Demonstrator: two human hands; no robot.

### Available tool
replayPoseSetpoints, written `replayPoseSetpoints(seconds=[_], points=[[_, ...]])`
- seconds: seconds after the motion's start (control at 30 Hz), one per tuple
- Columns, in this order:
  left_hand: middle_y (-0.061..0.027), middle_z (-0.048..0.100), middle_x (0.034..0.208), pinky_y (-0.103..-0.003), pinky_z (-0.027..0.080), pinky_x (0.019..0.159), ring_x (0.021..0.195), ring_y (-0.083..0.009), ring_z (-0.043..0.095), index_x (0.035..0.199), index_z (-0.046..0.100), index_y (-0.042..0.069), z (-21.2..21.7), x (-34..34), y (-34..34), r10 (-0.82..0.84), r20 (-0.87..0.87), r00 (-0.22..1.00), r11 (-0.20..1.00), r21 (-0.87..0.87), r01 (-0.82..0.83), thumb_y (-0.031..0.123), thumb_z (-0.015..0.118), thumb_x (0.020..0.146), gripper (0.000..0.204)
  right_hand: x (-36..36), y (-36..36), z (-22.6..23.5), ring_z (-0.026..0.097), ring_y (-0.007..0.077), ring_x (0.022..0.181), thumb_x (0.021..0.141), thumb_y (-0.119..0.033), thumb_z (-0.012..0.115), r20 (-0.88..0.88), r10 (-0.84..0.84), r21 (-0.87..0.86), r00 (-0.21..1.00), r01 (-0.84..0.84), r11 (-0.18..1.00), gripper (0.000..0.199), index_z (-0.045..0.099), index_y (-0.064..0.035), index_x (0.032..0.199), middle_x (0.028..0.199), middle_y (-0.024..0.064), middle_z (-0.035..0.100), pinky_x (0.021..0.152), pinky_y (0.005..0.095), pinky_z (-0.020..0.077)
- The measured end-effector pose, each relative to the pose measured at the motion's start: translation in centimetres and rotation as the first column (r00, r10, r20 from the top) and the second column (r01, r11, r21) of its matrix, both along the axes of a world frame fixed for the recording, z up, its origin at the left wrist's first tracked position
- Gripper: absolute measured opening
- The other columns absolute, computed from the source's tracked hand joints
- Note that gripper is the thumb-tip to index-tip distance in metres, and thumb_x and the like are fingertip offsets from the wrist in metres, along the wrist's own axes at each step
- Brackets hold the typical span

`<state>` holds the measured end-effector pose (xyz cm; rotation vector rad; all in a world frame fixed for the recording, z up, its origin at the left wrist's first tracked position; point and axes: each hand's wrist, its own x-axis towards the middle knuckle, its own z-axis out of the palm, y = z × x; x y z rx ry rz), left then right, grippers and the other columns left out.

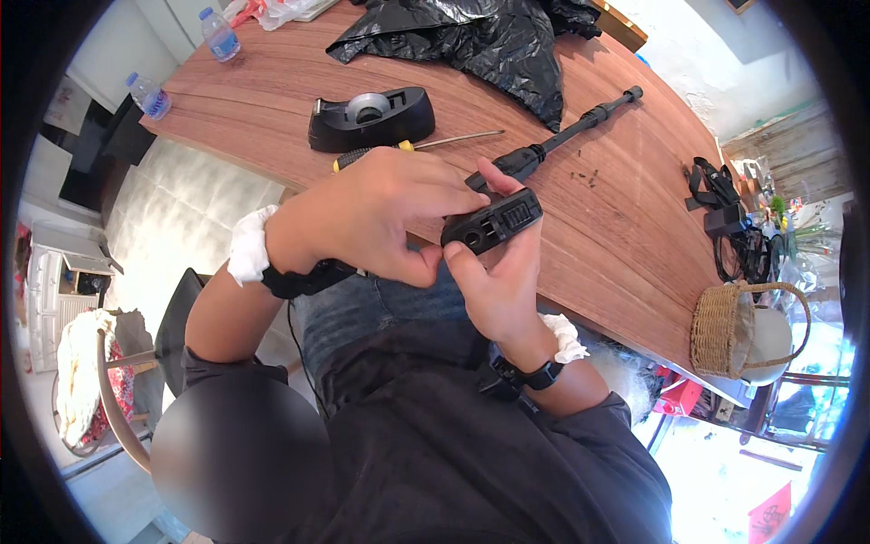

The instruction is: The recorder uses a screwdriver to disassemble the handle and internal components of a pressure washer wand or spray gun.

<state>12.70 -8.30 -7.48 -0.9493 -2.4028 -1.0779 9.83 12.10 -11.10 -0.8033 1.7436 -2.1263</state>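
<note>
Over the table's near edge, my right hand (pixel 500 295) holds a black rectangular plastic casing (pixel 492 223), thumb at its near end and fingers behind it. A round hole and ribbed recesses show on the casing's face. My left hand (pixel 385 213) reaches across from the left, its bent fingers against the casing's upper left side and its thumb close to the left end. Just beyond the casing lies a black telescopic rod (pixel 580 127), its near end partly hidden by the hands. A screwdriver (pixel 453 138) with a yellow and black handle lies beside my left hand.
Beyond the screwdriver stands a black tape dispenser (pixel 370 120). Several tiny dark screws (pixel 587 176) lie right of the rod. A black plastic bag (pixel 471 41) covers the far side. Two bottles (pixel 220 36) stand far left; a wicker basket (pixel 722 331) stands right, near black straps (pixel 711 184).
</note>
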Motion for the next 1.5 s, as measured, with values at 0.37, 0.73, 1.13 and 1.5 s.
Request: replayPoseSetpoints(seconds=[0.37, 0.73, 1.13, 1.5], points=[[-0.0213, 0.072, 0.106, -0.042, 0.06, 0.071, 0.087, -0.0376, 0.074, 0.118, 0.066, -0.006, -1.9, 1.0, 2.6, 0.153, -0.275, 0.949, 0.987, 0.005, -0.158, 0.014, 0.081, 0.068, 0.056, 0.5, 0.1, -0.1, 0.056, 0.0209, 0.127, 0.075, 0.011, 0.063, 0.076, -0.084, -0.02, 0.994, 0.086, 0.996, 0.084, 0.03, 0.0022, 0.152, 0.156, 0.0207, 0.037, 0.1, 0.0348, 0.0553], [-0.0193, 0.072, 0.107, -0.038, 0.06, 0.065, 0.086, -0.0314, 0.073, 0.118, 0.066, -0.01, -1.8, 1.3, 3.8, 0.159, -0.443, 0.882, 0.957, -0.152, -0.248, 0.026, 0.084, 0.072, 0.061, 0.8, 1.6, -1.2, 0.05, 0.0223, 0.137, 0.074, 0.01, 0.063, 0.024, -0.096, -0.089, 0.995, 0.098, 0.991, 0.081, 0.032, 0.0052, 0.148, 0.162, 0.0223, 0.036, 0.114, 0.0372, 0.0443], [-0.0162, 0.073, 0.111, -0.036, 0.061, 0.067, 0.092, -0.0327, 0.073, 0.124, 0.067, -0.005, -0.3, -0.1, 3.4, 0.074, -0.246, 0.967, 0.968, -0.216, -0.129, 0.025, 0.086, 0.069, 0.066, 0.4, 2.7, -2.0, 0.044, 0.0224, 0.144, 0.074, 0.011, 0.063, 0.07, -0.038, -0.191, 0.997, 0.05, 0.98, 0.082, 0.03, 0.0021, 0.149, 0.169, 0.0233, 0.024, 0.115, 0.0374, 0.0433], [-0.0164, 0.069, 0.113, -0.039, 0.06, 0.072, 0.09, -0.0339, 0.073, 0.117, 0.068, -0.003, 3.5, -2.4, 3.6, -0.111, 0.066, 0.992, 0.926, -0.356, 0.127, 0.014, 0.089, 0.053, 0.069, 0.3, 3.7, -2.3, 0.043, 0.0271, 0.147, 0.071, 0.001, 0.072, 0.14, -0.041, -0.086, 0.989, 0.053, 0.995, 0.092, 0.031, 0.0053, 0.152, 0.165, 0.0279, 0.032, 0.119, 0.0396, 0.0357]])
